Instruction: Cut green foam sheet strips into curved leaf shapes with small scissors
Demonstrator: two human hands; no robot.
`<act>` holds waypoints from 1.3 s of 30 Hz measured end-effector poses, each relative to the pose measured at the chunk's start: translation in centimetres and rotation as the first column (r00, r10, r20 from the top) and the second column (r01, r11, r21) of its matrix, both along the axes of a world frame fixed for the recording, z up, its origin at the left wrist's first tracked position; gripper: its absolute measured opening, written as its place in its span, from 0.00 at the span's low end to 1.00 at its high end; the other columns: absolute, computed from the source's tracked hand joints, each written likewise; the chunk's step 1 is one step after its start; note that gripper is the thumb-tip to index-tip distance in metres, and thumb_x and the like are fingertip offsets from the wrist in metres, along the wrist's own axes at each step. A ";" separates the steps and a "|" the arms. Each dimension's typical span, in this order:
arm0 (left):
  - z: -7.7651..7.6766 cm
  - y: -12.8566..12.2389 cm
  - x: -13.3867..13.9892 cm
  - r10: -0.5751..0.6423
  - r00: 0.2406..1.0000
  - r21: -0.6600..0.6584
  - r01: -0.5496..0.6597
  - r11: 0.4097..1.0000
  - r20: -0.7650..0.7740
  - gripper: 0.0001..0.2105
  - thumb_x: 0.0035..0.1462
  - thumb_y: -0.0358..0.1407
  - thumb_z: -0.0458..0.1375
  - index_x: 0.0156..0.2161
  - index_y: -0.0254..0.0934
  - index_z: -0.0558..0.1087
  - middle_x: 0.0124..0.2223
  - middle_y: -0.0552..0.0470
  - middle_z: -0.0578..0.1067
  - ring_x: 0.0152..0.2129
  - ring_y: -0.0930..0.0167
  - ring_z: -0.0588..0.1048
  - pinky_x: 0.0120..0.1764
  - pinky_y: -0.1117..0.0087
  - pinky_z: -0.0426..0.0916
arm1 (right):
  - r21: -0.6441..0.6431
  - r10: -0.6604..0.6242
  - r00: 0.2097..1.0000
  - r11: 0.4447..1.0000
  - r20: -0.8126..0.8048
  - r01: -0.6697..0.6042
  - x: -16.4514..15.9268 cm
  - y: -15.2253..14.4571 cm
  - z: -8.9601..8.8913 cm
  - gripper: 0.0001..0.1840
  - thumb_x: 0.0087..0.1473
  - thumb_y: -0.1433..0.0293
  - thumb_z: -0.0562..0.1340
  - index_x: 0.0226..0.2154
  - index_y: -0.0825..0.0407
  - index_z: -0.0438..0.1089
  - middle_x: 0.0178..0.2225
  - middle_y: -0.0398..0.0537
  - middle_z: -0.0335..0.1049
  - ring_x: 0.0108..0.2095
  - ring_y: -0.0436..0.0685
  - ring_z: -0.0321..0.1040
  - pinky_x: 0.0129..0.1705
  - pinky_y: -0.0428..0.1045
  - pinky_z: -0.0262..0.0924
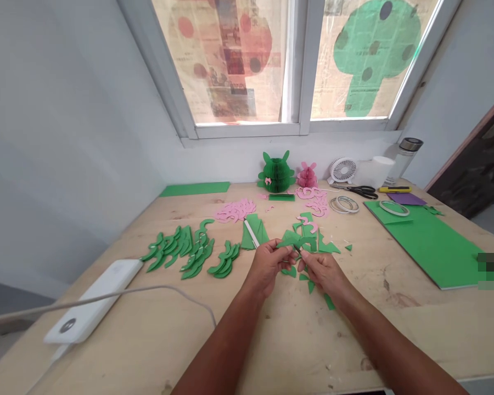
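Near the middle of the table, my left hand [271, 260] pinches a curved green paper piece [288, 242] between thumb and fingers. Close beside it, my right hand [321, 270] is closed at the same piece, its fingertips at the paper's edge. A small dark line shows between the two hands; I cannot make out what it is. Green paper scraps [310, 286] lie beneath and around the hands. Just left of them, a white pen [251, 233] rests on a folded green sheet [263, 233]. Stacks of curved green cutouts [197, 252] lie farther left.
Pink cutouts [236, 209] lie behind, before a green paper honeycomb figure [276, 174] and a pink one [307, 175]. Tape rolls [344, 204], scissors [360, 190], a yellow cutter [395, 189] and green sheets [428, 241] are right. A cable [148, 288] crosses a white power bank [94, 302].
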State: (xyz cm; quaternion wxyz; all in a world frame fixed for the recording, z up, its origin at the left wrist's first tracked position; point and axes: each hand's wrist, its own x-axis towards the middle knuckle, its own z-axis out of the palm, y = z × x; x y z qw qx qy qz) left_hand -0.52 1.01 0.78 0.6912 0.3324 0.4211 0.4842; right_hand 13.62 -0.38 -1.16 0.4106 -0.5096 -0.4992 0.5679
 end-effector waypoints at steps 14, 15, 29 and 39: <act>0.1 0.1 -0.1 0.001 1.000 -0.002 -0.001 1.000 -0.017 0.10 0.35 0.34 0.64 0.24 0.33 0.68 0.23 0.50 0.74 0.17 0.75 0.69 0.22 0.74 0.61 | -0.020 0.019 0.999 1.000 0.027 -0.019 -0.1 -0.3 0.6 0.28 0.46 0.47 0.55 0.19 0.56 0.67 0.07 0.33 0.44 0.11 0.44 0.37 0.14 0.43 0.32; 0.1 0.1 -0.1 0.000 1.000 -0.001 0.000 1.000 -0.018 0.11 0.35 0.34 0.64 0.24 0.33 0.68 0.23 0.50 0.74 0.17 0.75 0.69 0.22 0.74 0.61 | -0.022 0.019 0.999 1.000 0.032 -0.019 -0.1 -0.3 0.6 0.28 0.46 0.46 0.55 0.19 0.56 0.67 0.07 0.33 0.44 0.11 0.44 0.37 0.14 0.43 0.32; 0.0 0.1 -0.3 -0.057 0.995 0.044 0.060 0.997 -0.080 0.09 0.35 0.34 0.64 0.22 0.33 0.69 0.19 0.51 0.72 0.17 0.74 0.69 0.22 0.73 0.61 | -0.002 0.034 0.999 0.999 0.040 -0.034 0.2 0.1 -0.3 0.27 0.46 0.47 0.56 0.19 0.55 0.67 0.08 0.33 0.43 0.11 0.44 0.36 0.14 0.43 0.32; -0.1 0.2 -0.5 -0.071 0.995 0.051 0.075 0.996 -0.071 0.09 0.35 0.34 0.64 0.22 0.33 0.69 0.19 0.52 0.73 0.16 0.74 0.69 0.23 0.73 0.61 | -0.001 0.044 0.998 0.999 0.037 -0.044 0.2 0.1 -0.4 0.27 0.47 0.48 0.55 0.19 0.55 0.67 0.07 0.33 0.43 0.11 0.44 0.36 0.14 0.43 0.33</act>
